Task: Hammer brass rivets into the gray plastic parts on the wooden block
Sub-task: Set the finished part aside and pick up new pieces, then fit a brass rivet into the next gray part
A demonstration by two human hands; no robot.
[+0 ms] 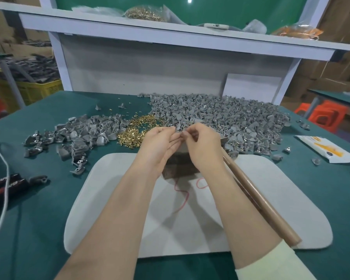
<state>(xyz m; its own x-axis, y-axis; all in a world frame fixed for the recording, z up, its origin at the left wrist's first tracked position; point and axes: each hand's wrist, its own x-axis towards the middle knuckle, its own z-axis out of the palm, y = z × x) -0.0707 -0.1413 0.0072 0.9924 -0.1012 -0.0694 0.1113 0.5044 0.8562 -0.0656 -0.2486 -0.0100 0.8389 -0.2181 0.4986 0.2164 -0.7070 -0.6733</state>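
Note:
Both hands meet above the wooden block [180, 168], which stands on a grey mat [113, 199] and is mostly hidden by them. My left hand [160, 144] and my right hand [202, 146] pinch a small grey plastic part [181, 132] between their fingertips; it is largely hidden. A heap of brass rivets [133, 132] lies just left of the hands. Behind them spreads a big pile of grey plastic parts [220, 116]. The hammer's wooden handle [261, 203] lies on the mat under my right forearm, its head hidden.
A smaller pile of grey parts with metal fittings [73, 136] lies at the left. A white cable [2, 178] and a black tool [6, 184] are at the far left edge. A printed packet [323, 148] lies at the right. A white shelf [170, 35] overhangs the back.

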